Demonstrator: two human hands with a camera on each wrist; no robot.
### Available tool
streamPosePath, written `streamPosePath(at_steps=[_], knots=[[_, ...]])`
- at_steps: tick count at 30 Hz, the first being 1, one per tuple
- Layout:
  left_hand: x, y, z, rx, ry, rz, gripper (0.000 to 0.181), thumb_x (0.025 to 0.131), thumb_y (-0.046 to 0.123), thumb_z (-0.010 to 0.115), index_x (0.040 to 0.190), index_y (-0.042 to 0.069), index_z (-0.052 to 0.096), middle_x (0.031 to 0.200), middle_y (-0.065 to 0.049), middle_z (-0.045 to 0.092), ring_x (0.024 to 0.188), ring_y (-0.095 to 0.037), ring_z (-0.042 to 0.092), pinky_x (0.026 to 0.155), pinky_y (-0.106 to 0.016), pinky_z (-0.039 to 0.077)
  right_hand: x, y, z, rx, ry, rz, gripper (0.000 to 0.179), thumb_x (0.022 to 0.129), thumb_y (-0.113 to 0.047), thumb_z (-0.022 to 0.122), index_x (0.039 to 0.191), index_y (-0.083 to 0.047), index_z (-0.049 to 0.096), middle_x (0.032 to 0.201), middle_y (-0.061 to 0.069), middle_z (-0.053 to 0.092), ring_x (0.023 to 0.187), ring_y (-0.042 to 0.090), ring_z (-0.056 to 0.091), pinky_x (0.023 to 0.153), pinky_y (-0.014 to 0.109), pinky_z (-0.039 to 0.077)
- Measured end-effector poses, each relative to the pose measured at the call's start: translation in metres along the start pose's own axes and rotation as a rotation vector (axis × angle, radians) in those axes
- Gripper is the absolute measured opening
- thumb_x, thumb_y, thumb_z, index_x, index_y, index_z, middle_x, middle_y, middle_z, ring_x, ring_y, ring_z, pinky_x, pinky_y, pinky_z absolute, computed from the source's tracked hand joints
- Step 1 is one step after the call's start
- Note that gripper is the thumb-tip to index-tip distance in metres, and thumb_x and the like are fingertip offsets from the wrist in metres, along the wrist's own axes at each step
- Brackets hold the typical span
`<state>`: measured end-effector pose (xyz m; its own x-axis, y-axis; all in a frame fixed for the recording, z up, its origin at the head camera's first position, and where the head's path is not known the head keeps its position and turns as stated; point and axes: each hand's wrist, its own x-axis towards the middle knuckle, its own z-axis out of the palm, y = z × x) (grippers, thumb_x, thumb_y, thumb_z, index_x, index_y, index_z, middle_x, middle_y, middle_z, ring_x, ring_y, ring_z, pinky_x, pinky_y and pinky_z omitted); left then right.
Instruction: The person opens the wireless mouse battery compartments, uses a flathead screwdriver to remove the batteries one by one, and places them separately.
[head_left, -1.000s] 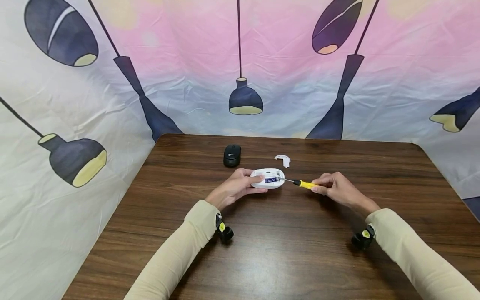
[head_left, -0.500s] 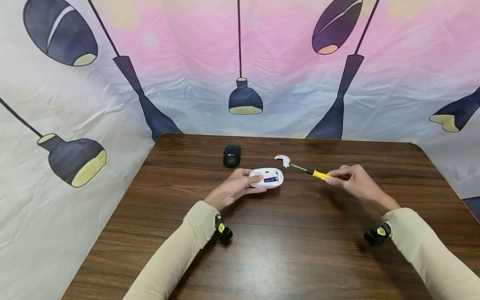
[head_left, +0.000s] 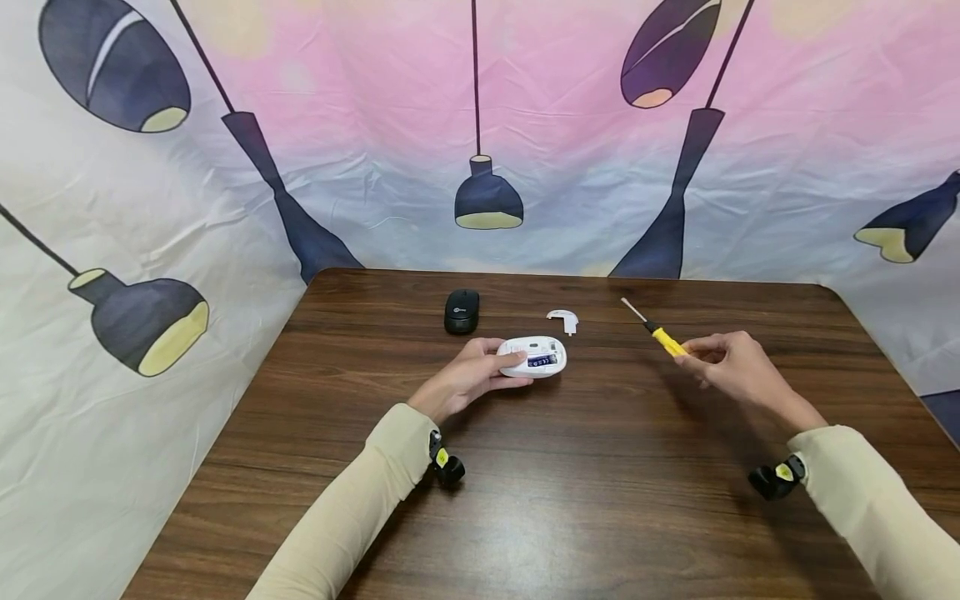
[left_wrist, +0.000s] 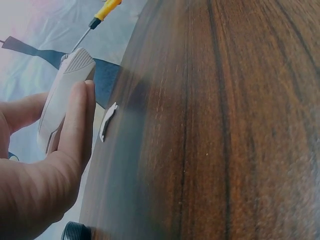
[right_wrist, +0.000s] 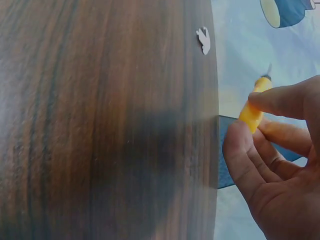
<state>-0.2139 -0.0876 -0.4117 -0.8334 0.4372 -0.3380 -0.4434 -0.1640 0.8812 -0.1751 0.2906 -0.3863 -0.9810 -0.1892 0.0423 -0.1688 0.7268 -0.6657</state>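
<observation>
"One white mouse [head_left: 532, 351] is in the left hand [head_left: 472, 372], in the head view?"

"Yes, above the counter [head_left: 585, 467], underside turned up, with a battery [head_left: 542, 362] showing, and the fingers are clamped on it. The right hand [head_left: 742, 368] pinches a yellow screwdriver [head_left: 666, 339]. Farther on the counter lie a black mouse [head_left: 462, 312] and a small white piece [head_left: 570, 320]."

"And the left wrist view?"

"Thumb and fingers are on two sides of the white mouse."

"The right wrist view?"

"There the fingers are clamped on the yellow screwdriver"

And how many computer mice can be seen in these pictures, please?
2: the white mouse, held in the left hand with its battery showing, and the black mouse, lying on the table beyond that hand. No others show.
</observation>
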Motion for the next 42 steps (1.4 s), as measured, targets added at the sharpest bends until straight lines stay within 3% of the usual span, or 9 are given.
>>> streamPosePath(at_steps=[5, 13, 22, 42], knots=[[-0.001, 0.0, 0.0, 0.001, -0.012, 0.005, 0.044, 0.101, -0.002, 0.059, 0.14, -0.012, 0.044, 0.134, -0.028, 0.054, 0.114, -0.032, 0.063, 0.095, -0.04, 0.059, -0.003, 0.004, 0.002, 0.046, -0.012, 0.068, 0.035, 0.096, -0.019, 0.072, 0.111, 0.012, 0.068, 0.089, 0.014, 0.074, 0.065, 0.023, 0.072, 0.058, 0.033, 0.063], [0.001, 0.0, 0.0, -0.003, -0.003, -0.002, 0.046, 0.1, -0.002, 0.059, 0.143, -0.01, 0.044, 0.134, -0.027, 0.054, 0.112, -0.031, 0.064, 0.094, -0.04, 0.059, -0.004, 0.013, 0.009, 0.105, -0.007, 0.181, 0.033, 0.093, -0.019, 0.075, 0.101, 0.012, 0.064, 0.079, 0.008, 0.072, 0.063, 0.024, 0.073, 0.061, 0.033, 0.064], [0.001, 0.001, 0.0, -0.004, -0.004, -0.008, 0.048, 0.1, -0.002, 0.06, 0.144, -0.008, 0.043, 0.133, -0.027, 0.054, 0.11, -0.033, 0.066, 0.094, -0.04, 0.059, -0.006, 0.016, 0.022, 0.208, -0.014, 0.303, 0.03, 0.093, -0.013, 0.074, 0.099, 0.012, 0.058, 0.078, 0.011, 0.069, 0.065, 0.022, 0.073, 0.062, 0.035, 0.065], [0.002, -0.001, 0.002, 0.043, 0.027, -0.013, 0.041, 0.1, 0.0, 0.062, 0.137, -0.01, 0.048, 0.12, -0.025, 0.062, 0.098, -0.029, 0.069, 0.091, -0.04, 0.06, -0.009, 0.018, 0.033, 0.119, -0.031, 0.332, 0.029, 0.094, -0.018, 0.073, 0.092, 0.009, 0.062, 0.07, 0.008, 0.069, 0.061, 0.021, 0.071, 0.056, 0.033, 0.063]])
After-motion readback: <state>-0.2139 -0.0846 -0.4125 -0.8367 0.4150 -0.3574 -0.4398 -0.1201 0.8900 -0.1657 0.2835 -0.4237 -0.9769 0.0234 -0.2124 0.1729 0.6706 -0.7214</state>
